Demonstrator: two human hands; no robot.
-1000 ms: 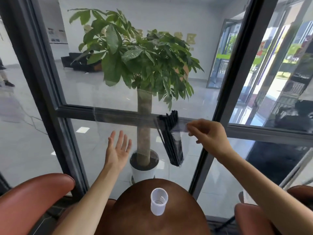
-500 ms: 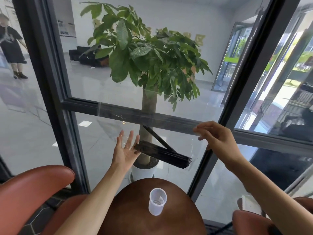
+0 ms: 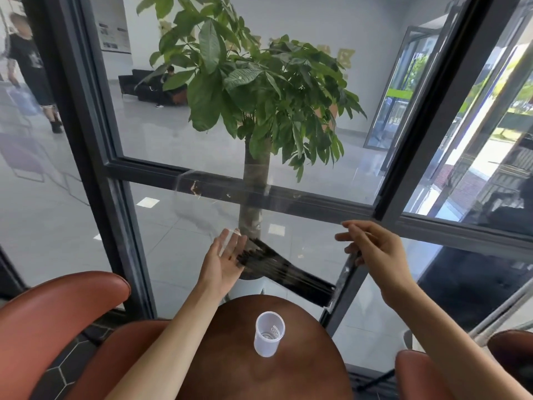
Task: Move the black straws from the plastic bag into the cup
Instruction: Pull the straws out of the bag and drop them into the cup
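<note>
A: Left hand (image 3: 223, 262) is palm up with its fingers (image 3: 230, 241) straight, nothing clenched. The open ends of the black straws (image 3: 284, 269) rest on the palm.

B: Right?

A: Right hand (image 3: 376, 251) has its fingers (image 3: 350, 230) curled, pinching the far end of the clear plastic bag (image 3: 339, 280), which is hard to see. The bundle is tipped, high on the left and low on the right, held in the air above the desk (image 3: 302, 379).

B: Cup?

A: The clear plastic cup (image 3: 268, 337) stands upright on the round brown desk, below the bundle. I see no straws in it.

B: Progress?

A: Early, I'd say. Straws look partly slid out toward the left palm. Gripping them, clearing the bag and loading the cup are all left.
</note>
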